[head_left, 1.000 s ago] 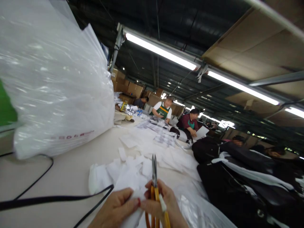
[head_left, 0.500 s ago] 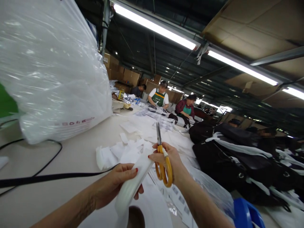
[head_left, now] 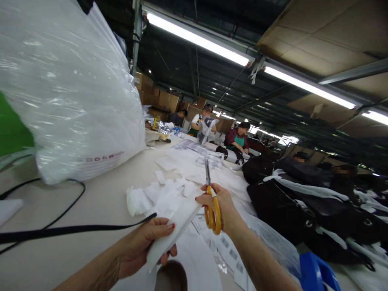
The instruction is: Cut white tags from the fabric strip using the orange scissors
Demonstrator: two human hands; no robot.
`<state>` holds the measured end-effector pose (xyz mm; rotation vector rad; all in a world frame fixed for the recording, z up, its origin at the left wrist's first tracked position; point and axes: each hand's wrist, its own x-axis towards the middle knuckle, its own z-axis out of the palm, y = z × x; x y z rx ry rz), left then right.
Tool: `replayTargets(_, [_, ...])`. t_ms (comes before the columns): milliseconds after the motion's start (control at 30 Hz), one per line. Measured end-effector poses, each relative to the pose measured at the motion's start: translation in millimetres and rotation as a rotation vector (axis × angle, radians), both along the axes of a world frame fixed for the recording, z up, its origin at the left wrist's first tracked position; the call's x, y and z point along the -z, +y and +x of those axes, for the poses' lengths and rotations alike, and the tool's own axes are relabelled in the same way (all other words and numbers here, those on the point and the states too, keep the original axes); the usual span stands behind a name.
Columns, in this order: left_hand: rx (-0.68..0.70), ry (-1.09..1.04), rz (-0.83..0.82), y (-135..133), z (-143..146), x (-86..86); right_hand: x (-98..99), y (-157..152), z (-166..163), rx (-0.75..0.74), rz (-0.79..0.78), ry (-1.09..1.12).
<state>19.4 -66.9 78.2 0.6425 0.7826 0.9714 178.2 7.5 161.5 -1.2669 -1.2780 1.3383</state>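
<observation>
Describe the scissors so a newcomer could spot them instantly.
On the long pale worktable, find the right hand raised above the pile of cut white pieces. It holds the scissors: yellow loop handles, blades shut and pointing up, the only yellow tool here.

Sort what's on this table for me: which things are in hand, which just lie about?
In hand: white strip, held by left hand; yellow scissors, blades together, in right hand.

Lying about: big plastic bag, black strap, cut white pieces, black bags, barcode labels.
</observation>
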Motion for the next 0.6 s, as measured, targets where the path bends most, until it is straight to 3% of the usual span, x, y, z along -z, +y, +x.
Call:
replayTargets(367, [-0.105,-0.037,-0.185,2.9,-7.6,14.3,5.7,11.3,-18.5,0.012,-0.003,0.011])
replayTargets(500, [-0.136,-0.027,-0.174,1.6,-8.0,14.9,6.1,10.4,-15.4,-0.037,-0.016,0.025])
replayTargets(600, [-0.082,0.016,-0.05,-3.4,-10.6,13.1,6.7,5.6,-7.0,-0.091,0.008,0.05])
